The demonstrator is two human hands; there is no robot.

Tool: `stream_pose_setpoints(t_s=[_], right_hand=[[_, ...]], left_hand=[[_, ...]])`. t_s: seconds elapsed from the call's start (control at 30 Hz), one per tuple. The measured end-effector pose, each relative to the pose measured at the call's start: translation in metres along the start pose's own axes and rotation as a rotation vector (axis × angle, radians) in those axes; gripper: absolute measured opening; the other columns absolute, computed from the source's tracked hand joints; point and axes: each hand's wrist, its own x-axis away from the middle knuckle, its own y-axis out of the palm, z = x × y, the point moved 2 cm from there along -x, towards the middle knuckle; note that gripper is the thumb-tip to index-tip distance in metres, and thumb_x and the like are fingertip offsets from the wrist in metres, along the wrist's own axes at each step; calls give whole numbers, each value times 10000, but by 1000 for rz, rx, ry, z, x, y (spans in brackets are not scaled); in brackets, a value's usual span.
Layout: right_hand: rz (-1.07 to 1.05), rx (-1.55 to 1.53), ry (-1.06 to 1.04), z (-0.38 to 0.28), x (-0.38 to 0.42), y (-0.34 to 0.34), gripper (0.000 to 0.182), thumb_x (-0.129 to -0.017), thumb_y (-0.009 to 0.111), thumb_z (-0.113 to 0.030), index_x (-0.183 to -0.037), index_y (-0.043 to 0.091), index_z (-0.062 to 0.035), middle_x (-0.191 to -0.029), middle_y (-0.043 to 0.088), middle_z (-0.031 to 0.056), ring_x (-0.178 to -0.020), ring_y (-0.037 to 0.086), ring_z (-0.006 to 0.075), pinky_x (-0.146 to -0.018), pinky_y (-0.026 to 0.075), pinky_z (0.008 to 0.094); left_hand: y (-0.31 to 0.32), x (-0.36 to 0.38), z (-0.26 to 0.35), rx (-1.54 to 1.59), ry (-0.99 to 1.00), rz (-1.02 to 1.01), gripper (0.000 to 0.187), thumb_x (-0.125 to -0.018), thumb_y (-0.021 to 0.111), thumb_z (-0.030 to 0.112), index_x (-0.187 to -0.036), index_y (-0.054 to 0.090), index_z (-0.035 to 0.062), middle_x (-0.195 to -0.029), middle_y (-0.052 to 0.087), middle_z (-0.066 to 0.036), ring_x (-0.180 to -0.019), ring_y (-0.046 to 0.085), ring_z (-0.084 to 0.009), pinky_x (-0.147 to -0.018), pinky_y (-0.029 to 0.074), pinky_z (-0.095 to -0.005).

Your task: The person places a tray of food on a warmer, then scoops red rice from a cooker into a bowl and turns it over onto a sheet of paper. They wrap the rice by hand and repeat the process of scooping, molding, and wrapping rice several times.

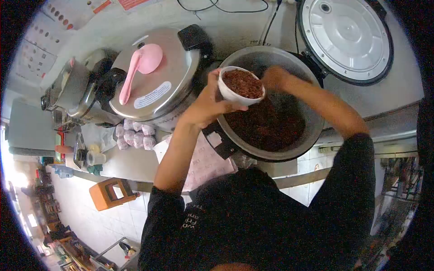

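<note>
My left hand (204, 106) grips a white bowl (235, 94) from its left side, thumb along the lower side. Reddish-brown cooked rice (243, 84) fills the bowl, which tilts toward me. Just right of its rim, my right hand (275, 79) is curled with the knuckles up; anything in its fingers is hidden and blurred. Both hands are over the near-left and middle of a large open rice cooker (315, 128). More of the dark rice (271, 128) lies in the cooker's pot, with some haze over it.
A second cooker with a closed steel lid (174, 56) stands to the left, a pink rice paddle (147, 61) on top. The open cooker's lid (348, 38) is raised at right. Several wrapped bundles (135, 134), printed paper (205, 165) and an orange stool (105, 194) are on the left.
</note>
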Motion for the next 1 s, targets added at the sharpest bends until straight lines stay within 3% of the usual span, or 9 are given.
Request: stream_pose_setpoints(t_s=[0.03, 0.07, 0.2, 0.33, 0.47, 0.57, 0.6, 0.9, 1.0], right_hand=[[163, -225, -67, -12, -33, 65, 251, -833, 572, -319, -843, 725, -120, -838, 690, 131, -783, 670, 305, -711, 533, 442], [319, -335, -111, -19, -44, 74, 231, -814, 583, -296, -820, 725, -113, -816, 690, 134, -764, 671, 310, -704, 535, 440], [650, -362, -255, -61, -23, 4, 229, -798, 587, -270, -754, 719, -88, -760, 687, 151, -721, 672, 335, -686, 538, 456], [230, -212, -256, -87, 21, -19, 327, -831, 555, -338, -710, 713, -78, -738, 681, 169, -719, 671, 359, -676, 540, 469], [-89, -256, -165, -99, 66, -86, 457, -894, 520, -436, -676, 685, -70, -655, 644, 167, -609, 638, 375, -575, 537, 430], [169, -245, -175, -103, 81, -84, 533, -887, 515, -439, -509, 631, -82, -495, 562, 153, -510, 602, 373, -514, 504, 446], [223, -275, -230, -103, 85, -86, 498, -886, 524, -411, -532, 640, -81, -515, 567, 158, -517, 595, 371, -489, 474, 451], [250, -586, 184, -92, 168, -90, 568, -958, 426, -451, -628, 667, -58, -601, 595, 203, -591, 598, 409, -597, 485, 498], [164, -922, 383, -83, 195, -89, 583, -972, 432, -471, -615, 643, -60, -596, 614, 169, -544, 599, 316, -570, 434, 465]], left_hand=[[1, 0, -4, 211, -48, -3, 892, -737, 772, 334, -1434, 287, 59, -1372, 470, -151, -1240, 491, -317, -953, 472, -499], [-1, -5, -6, 550, -84, -25, 705, -871, 478, 485, -1389, 376, 18, -1368, 478, -184, -1199, 515, -372, -843, 517, -560], [-10, -6, -4, 801, -82, -21, 538, -957, 360, 441, -1256, 502, 17, -1173, 595, -185, -1060, 605, -334, -812, 539, -526], [-15, -17, -8, 694, -133, 252, 514, -981, 305, 391, -1210, 536, -7, -1205, 601, -159, -1076, 606, -301, -901, 511, -475], [-10, -22, -5, 770, -167, 159, 539, -894, 342, 385, -1234, 551, 22, -1186, 620, -159, -1059, 619, -302, -742, 575, -432], [-3, -25, -10, 710, -174, 229, 525, -931, 268, 390, -1161, 584, 39, -1152, 630, -134, -1060, 617, -276, -867, 515, -452], [-16, -29, -27, 722, -111, 4, 517, -919, 275, 408, -1134, 591, 60, -1098, 645, -106, -1005, 630, -245, -719, 535, -407], [0, -13, -33, 437, 55, 271, 540, -923, 305, 453, -1148, 598, 59, -1066, 660, -104, -946, 643, -250, -639, 567, -374], [1, -15, -23, 449, -6, 331, 533, -912, 335, 465, -1119, 617, 62, -1037, 671, -89, -958, 644, -244, -702, 562, -407]])
